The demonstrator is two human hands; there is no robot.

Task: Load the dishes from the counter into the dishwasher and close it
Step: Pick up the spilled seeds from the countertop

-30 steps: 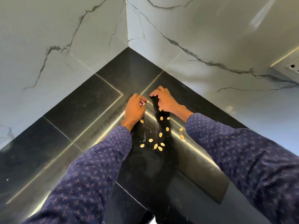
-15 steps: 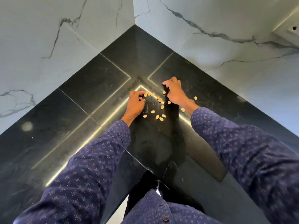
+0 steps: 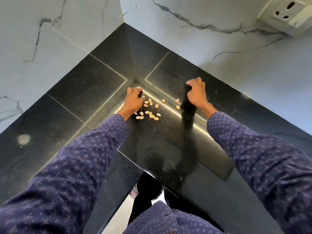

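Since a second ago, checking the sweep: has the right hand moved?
Yes. The right hand has moved rightward, away from the seeds and the left hand.

A home kitchen corner: black stone counter [image 3: 87, 92], marble-look wall tiles [image 3: 50, 31], wall socket [image 3: 287, 12].

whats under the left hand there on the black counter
The left hand is curled over the black counter, with pale seeds scattered beside it. A few seeds lie at the wrist's edge. Whether more sit beneath the palm or in its fingers is hidden.
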